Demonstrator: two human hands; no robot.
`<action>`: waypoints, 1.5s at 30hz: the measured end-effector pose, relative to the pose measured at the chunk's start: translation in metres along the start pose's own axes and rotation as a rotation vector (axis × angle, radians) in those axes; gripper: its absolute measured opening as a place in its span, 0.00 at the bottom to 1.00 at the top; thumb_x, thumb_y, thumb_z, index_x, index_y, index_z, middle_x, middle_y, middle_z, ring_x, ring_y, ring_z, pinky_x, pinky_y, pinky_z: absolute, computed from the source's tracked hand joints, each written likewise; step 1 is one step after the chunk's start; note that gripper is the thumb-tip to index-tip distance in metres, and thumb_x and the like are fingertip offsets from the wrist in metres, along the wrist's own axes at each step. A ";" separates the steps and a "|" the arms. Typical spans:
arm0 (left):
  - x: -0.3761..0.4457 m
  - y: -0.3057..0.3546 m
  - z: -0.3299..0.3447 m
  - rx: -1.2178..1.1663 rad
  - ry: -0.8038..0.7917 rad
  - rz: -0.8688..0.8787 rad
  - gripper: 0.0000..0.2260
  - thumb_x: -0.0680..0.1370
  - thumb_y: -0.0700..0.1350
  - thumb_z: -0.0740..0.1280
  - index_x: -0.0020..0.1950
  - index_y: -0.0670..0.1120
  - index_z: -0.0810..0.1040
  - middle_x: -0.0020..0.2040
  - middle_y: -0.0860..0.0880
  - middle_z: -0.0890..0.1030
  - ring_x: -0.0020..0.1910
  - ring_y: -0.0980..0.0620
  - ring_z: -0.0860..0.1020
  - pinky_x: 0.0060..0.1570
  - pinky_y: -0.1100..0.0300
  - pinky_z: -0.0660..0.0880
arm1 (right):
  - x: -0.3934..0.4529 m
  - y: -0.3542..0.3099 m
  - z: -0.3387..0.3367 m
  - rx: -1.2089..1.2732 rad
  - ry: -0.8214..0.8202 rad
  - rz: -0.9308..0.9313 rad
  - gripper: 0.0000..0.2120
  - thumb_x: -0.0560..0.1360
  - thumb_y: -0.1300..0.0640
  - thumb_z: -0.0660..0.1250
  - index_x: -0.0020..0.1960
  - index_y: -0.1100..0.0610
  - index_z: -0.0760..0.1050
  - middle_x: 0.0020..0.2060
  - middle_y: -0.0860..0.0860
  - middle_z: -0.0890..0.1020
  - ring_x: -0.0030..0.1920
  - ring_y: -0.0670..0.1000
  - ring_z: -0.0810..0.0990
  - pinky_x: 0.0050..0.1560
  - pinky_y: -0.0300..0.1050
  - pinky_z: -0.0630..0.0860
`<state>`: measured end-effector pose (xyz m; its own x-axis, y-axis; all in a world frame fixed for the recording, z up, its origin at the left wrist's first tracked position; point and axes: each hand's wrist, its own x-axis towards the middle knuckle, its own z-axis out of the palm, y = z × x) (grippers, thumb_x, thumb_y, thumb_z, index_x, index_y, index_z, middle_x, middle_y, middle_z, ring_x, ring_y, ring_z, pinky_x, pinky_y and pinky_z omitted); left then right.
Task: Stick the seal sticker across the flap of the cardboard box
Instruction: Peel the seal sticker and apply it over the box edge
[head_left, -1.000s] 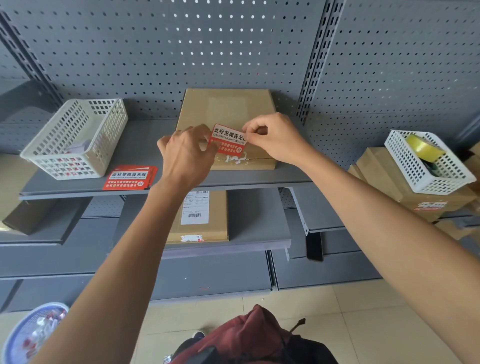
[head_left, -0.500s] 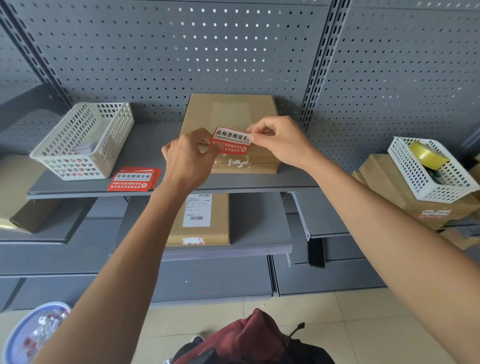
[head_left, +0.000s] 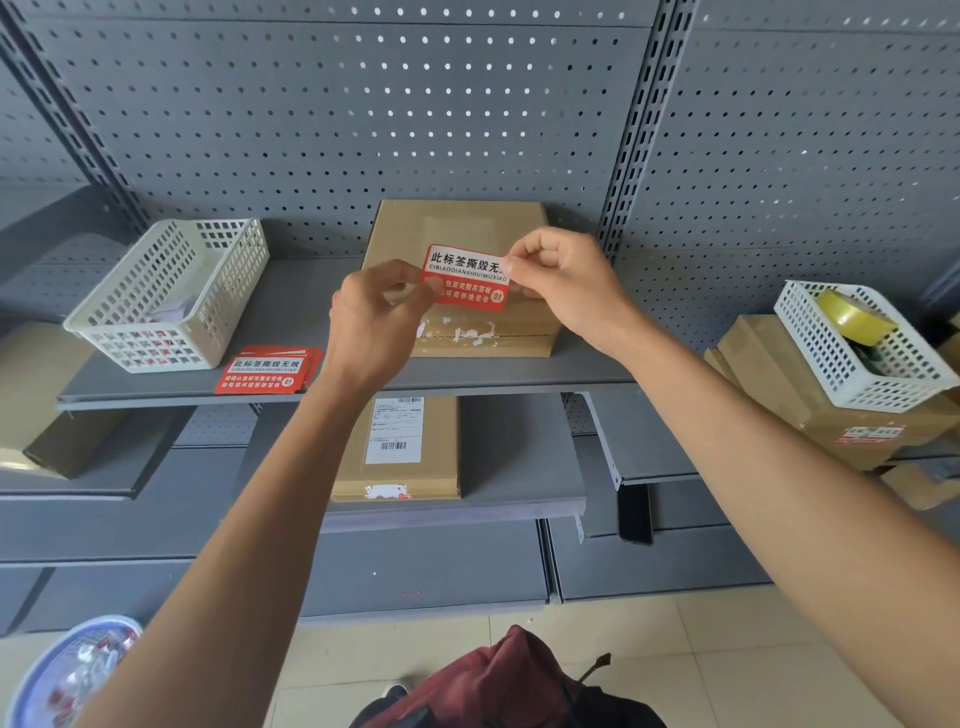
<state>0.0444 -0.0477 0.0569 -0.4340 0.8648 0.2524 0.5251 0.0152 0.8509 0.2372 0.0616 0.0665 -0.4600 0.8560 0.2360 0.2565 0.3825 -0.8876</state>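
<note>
A flat cardboard box (head_left: 457, 223) lies on the grey upper shelf (head_left: 519, 371), its front flap seam marked with white torn sticker scraps. A red and white seal sticker (head_left: 465, 278) is held in the air just above the box's front part. My left hand (head_left: 371, 322) pinches the sticker's lower left corner. My right hand (head_left: 563, 283) pinches its right edge. The sticker's face, with printed characters, is turned toward me.
A stack of the same red stickers (head_left: 267, 368) lies on the shelf beside a white basket (head_left: 166, 296). A second white basket (head_left: 857, 343) with yellow tape sits on boxes at right. Another labelled box (head_left: 397, 449) lies on the lower shelf. A dark red bag (head_left: 498, 680) is below me.
Both hands have lifted the sticker slightly and turned it flatter toward me, and more of its printed face is now visible. The box has not moved.
</note>
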 end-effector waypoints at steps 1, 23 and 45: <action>0.000 0.000 0.000 -0.007 0.002 0.002 0.10 0.79 0.55 0.69 0.50 0.51 0.86 0.51 0.54 0.86 0.57 0.52 0.81 0.61 0.52 0.75 | -0.001 0.000 0.001 0.008 0.006 0.000 0.04 0.78 0.58 0.70 0.47 0.58 0.80 0.43 0.53 0.87 0.48 0.56 0.85 0.55 0.55 0.81; 0.000 -0.002 -0.008 -0.325 0.049 -0.006 0.09 0.79 0.51 0.71 0.45 0.49 0.88 0.47 0.53 0.88 0.55 0.53 0.84 0.65 0.51 0.75 | -0.018 -0.019 0.012 0.141 0.074 0.002 0.02 0.77 0.59 0.72 0.48 0.52 0.83 0.46 0.58 0.86 0.43 0.48 0.81 0.50 0.46 0.81; 0.002 -0.011 -0.015 -0.197 0.072 0.014 0.04 0.73 0.58 0.72 0.40 0.61 0.84 0.56 0.58 0.83 0.63 0.55 0.77 0.68 0.42 0.70 | -0.040 -0.027 0.029 -0.092 0.289 0.102 0.02 0.75 0.55 0.73 0.45 0.53 0.85 0.69 0.47 0.76 0.67 0.41 0.73 0.70 0.45 0.65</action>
<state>0.0270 -0.0536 0.0549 -0.4830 0.8259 0.2908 0.3814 -0.1005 0.9189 0.2242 0.0076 0.0696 -0.1707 0.9498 0.2621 0.3703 0.3084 -0.8762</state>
